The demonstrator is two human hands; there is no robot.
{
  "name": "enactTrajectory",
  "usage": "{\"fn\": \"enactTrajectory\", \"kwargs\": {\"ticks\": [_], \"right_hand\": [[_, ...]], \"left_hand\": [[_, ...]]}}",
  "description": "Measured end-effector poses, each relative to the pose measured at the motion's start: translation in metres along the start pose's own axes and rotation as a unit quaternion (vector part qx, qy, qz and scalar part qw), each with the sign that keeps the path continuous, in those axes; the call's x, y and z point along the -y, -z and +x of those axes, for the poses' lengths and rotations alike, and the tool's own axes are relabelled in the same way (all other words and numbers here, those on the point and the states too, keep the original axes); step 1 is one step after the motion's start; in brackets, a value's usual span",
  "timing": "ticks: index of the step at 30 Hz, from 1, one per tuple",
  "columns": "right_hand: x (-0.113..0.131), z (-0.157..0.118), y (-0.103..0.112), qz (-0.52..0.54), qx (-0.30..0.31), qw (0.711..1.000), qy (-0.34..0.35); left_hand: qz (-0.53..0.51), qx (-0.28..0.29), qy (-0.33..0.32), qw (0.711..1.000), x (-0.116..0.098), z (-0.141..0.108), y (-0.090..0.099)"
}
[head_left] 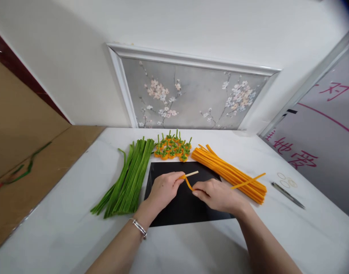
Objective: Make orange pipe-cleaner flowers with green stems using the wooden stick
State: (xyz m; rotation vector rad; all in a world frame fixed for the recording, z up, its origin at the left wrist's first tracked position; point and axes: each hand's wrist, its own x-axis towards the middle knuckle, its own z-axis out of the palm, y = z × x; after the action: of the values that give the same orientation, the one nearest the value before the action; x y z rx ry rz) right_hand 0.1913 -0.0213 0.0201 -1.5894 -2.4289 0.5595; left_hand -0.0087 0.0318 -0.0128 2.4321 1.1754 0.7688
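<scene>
Over the black mat [174,209], my left hand [166,188] pinches a pale thin stick [192,173] with an orange pipe cleaner [188,184] wrapped around it near the fingertips. My right hand [213,194] is closed on the same pipe cleaner, its fingers a short way to the right of the stick. The far end of an orange stem sticks out beyond the right wrist; whether it is the same strand I cannot tell. Behind the mat stand several small orange pieces with green tops [173,146], shaped like little persimmons or pumpkins.
A bundle of green pipe cleaners [131,179] lies left of the mat, and a bundle of orange pipe cleaners [228,167] lies to its right. Farther right are a silver pen-like tool [288,195] and several pale rings [285,183]. A cardboard surface [49,171] borders the white table.
</scene>
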Motion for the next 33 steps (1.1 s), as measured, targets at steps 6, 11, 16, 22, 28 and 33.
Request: {"fn": "enactTrajectory", "kwargs": {"ticks": [6,11,16,22,28,33], "right_hand": [[-0.001,-0.001,0.006,0.053,-0.079,0.994,0.057],[-0.011,0.003,0.002,0.088,-0.147,0.983,0.071],[-0.017,0.01,-0.003,0.091,-0.208,0.974,0.029],[-0.028,0.017,-0.003,0.124,-0.231,0.964,-0.032],[-0.037,0.02,-0.007,0.127,-0.183,0.974,-0.049],[-0.04,0.017,-0.009,0.121,-0.105,0.986,-0.039]], "left_hand": [[0.067,0.023,-0.03,0.997,0.001,-0.002,-0.002],[0.073,0.027,-0.059,0.995,0.002,-0.003,-0.006],[0.039,0.035,-0.082,0.995,-0.001,-0.003,-0.008],[0.005,0.047,-0.065,0.997,-0.011,-0.004,-0.005],[-0.031,0.059,-0.082,0.994,-0.017,-0.005,-0.005],[-0.04,0.025,-0.099,0.994,-0.014,-0.004,-0.007]]}}
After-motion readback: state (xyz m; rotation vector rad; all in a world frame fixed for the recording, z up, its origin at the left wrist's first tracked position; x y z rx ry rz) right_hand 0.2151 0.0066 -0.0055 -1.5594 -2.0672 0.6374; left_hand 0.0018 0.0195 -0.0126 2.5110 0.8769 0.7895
